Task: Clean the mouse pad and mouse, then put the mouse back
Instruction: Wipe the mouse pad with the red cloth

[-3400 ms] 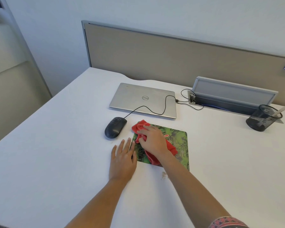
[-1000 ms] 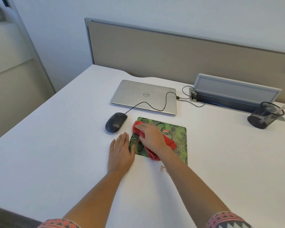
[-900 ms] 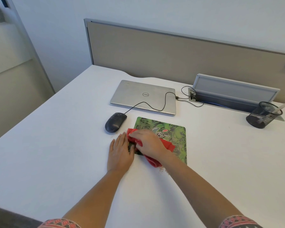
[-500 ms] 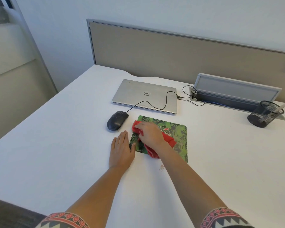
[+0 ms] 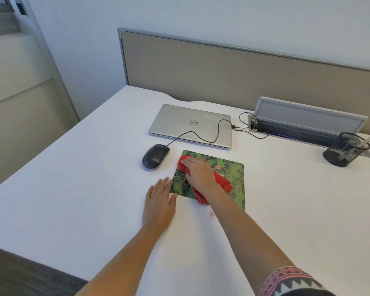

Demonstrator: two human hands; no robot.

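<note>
The right grip (image 5: 199, 175) clutches a red cloth (image 5: 221, 181) on the green mouse pad (image 5: 233, 174). The left grip (image 5: 159, 201) lies flat, fingers straight, on the worktop (image 5: 73, 189) beside it. The black mouse (image 5: 155, 159) sits just beyond the left grip.

The mouse pad (image 5: 233, 171) lies flat near the middle of the white desk (image 5: 73, 189). It is a rectangle with rounded corners, printed in green and black with a small red mark. A bunched red cloth (image 5: 222, 182) sits on its left half and reaches its near edge, gripped by the right hand (image 5: 199, 174). The mouse (image 5: 155, 155), black and wired, rests on the bare desk just left of the pad's far corner. It does not touch the pad, and its cable trails toward the back edge.
</note>
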